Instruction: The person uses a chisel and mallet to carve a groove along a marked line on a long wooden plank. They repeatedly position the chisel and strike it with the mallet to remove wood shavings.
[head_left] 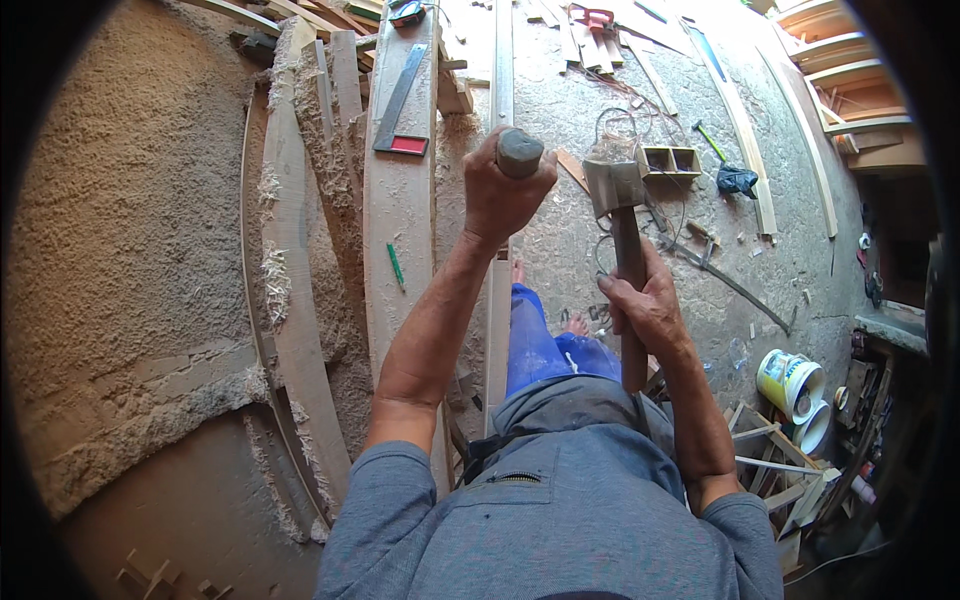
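Observation:
My left hand [508, 195] is closed around a chisel [520, 152]. Only the round, worn end of its handle shows; the fist hides the blade. Below that fist runs a narrow wooden beam [497, 330] with a small dark notch near my wrist. My right hand [648, 298] grips the wooden handle of a mallet [627, 250], fingers wrapped round it. The mallet's broad, blocky head is raised to the right of the chisel, apart from it.
Left of the beam lies a wide plank [400, 210] bearing a try square [402, 100] and a green pencil [396, 266]. Sawdust [150, 220] is heaped farther left. On the floor at right are a clamp [708, 262], a small wooden box [670, 163] and white buckets [790, 385].

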